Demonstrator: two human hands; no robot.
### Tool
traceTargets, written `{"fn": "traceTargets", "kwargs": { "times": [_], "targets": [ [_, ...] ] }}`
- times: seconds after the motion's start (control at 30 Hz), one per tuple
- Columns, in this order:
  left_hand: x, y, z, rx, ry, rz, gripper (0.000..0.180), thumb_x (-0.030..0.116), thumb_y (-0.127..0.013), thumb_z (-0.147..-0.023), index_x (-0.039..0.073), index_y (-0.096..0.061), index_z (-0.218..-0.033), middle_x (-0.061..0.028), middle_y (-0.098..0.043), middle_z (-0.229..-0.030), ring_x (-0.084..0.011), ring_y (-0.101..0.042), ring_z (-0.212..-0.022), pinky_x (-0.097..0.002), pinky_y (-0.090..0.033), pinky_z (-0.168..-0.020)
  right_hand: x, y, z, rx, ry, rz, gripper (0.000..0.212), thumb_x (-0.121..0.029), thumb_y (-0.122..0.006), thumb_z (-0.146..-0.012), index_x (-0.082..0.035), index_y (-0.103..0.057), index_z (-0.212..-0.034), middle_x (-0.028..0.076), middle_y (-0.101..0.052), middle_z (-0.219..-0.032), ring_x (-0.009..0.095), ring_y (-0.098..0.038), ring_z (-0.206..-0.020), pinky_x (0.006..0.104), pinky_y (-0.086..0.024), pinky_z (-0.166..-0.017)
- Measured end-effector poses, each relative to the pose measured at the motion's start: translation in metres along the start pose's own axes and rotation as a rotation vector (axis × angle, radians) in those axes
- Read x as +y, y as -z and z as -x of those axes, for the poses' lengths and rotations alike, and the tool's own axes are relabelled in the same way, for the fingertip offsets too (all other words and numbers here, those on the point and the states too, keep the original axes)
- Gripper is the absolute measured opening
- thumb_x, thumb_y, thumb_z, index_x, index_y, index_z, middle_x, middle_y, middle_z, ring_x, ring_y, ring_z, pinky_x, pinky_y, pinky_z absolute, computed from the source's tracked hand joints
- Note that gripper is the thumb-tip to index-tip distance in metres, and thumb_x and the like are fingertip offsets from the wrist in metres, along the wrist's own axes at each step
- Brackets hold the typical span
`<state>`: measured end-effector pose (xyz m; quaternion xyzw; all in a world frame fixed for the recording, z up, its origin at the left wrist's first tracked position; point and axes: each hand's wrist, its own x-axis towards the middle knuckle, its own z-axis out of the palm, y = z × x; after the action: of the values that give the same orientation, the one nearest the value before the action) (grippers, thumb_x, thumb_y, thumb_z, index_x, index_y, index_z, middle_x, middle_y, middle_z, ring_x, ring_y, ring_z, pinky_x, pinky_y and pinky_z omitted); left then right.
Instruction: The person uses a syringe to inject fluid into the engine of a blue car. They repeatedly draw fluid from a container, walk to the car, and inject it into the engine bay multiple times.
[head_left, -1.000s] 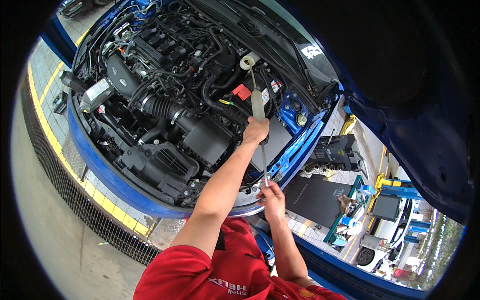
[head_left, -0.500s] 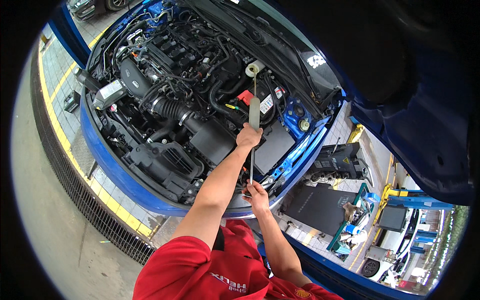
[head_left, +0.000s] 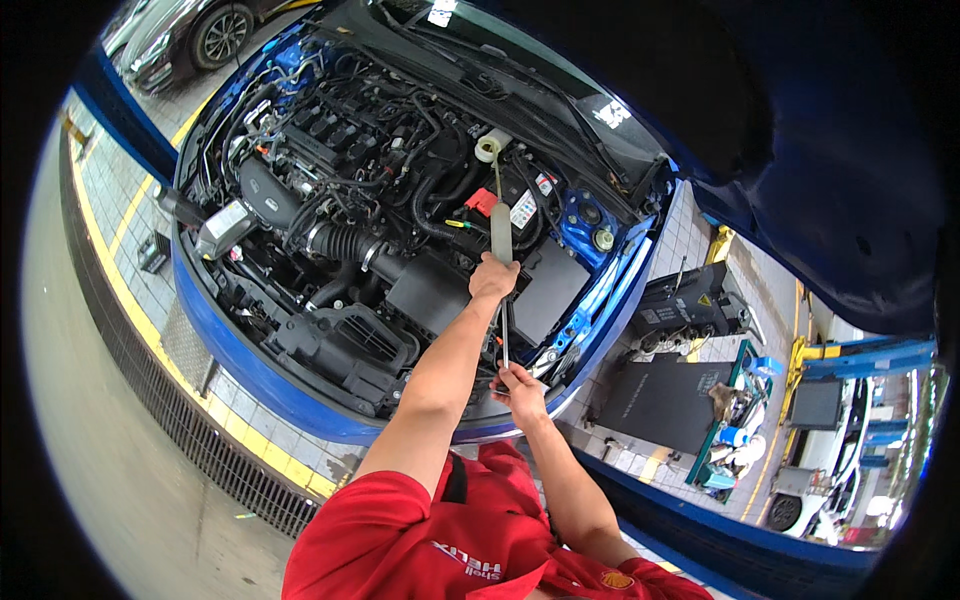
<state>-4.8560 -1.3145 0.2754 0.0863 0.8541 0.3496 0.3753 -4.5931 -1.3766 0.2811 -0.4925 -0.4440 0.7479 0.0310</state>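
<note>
My left hand (head_left: 494,279) is closed around the lower end of a pale, translucent fluid syringe (head_left: 502,230). From its far end a thin tube runs up to the open neck of a whitish fluid reservoir (head_left: 487,150) at the back of the engine bay; whether liquid is in the barrel I cannot tell. Nearer to me, the metal plunger rod (head_left: 505,345) sticks out of the syringe. My right hand (head_left: 523,396) pinches that rod's handle end above the car's front edge. Beside the barrel lies the battery (head_left: 523,208) with a red terminal cover (head_left: 482,202).
A black intake box (head_left: 428,292) and ribbed hose (head_left: 338,243) lie left of my hands. The raised blue hood (head_left: 800,220) hangs over the right. A dark wheeled machine (head_left: 690,305) and a cart with tools (head_left: 665,400) stand right of the car. Blue lift posts (head_left: 120,110) flank it.
The view has shifted slightly, showing more of the car at the upper left. Both hands keep their hold on the syringe, and the rod's exposed length looks about the same.
</note>
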Motion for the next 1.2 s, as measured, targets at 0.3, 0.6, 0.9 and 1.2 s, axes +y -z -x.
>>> {"fn": "traceTargets", "kwargs": {
  "times": [0.3,0.6,0.9,1.2],
  "targets": [
    [0.003,0.005,0.007,0.058,-0.078,-0.005,0.079,0.059,-0.075,-0.093,0.001,-0.053,-0.143,-0.0257,-0.072,-0.133,-0.0410,-0.069,-0.128,-0.0478,-0.053,-0.109,0.012,0.005,-0.005,-0.052,0.049,-0.094,0.020,-0.024,-0.065,-0.111,-0.013,-0.072,-0.126,-0.001,-0.070,-0.097,0.013,-0.068,-0.091,0.0343,-0.060,-0.082],
    [0.016,0.018,0.033,0.175,-0.263,-0.009,0.076,0.056,-0.079,-0.091,0.002,-0.054,-0.138,-0.0272,-0.075,-0.125,-0.0453,-0.070,-0.122,-0.0505,-0.053,-0.107,0.016,0.007,-0.003,-0.105,0.129,-0.132,0.021,-0.021,-0.065,-0.111,-0.011,-0.072,-0.128,-0.003,-0.070,-0.098,0.010,-0.068,-0.093,0.0330,-0.060,-0.085],
    [-0.005,0.030,0.106,0.220,-0.360,0.171,0.076,0.052,-0.084,-0.089,-0.001,-0.056,-0.136,-0.0238,-0.076,-0.123,-0.0402,-0.073,-0.118,-0.0462,-0.053,-0.104,0.043,0.027,0.039,-0.161,0.186,-0.094,0.029,-0.023,-0.064,-0.112,-0.010,-0.070,-0.137,-0.003,-0.070,-0.104,0.010,-0.067,-0.099,0.0333,-0.060,-0.091],
    [-0.051,0.063,0.274,0.317,-0.537,0.459,0.064,0.029,-0.086,-0.095,-0.006,-0.051,-0.134,-0.0182,-0.067,-0.125,-0.0264,-0.065,-0.112,-0.0387,-0.051,-0.101,0.077,0.057,0.106,-0.375,0.295,0.113,0.036,-0.022,-0.065,-0.112,-0.005,-0.068,-0.143,-0.001,-0.071,-0.124,0.010,-0.064,-0.112,0.0306,-0.057,-0.097]
  ]
}}
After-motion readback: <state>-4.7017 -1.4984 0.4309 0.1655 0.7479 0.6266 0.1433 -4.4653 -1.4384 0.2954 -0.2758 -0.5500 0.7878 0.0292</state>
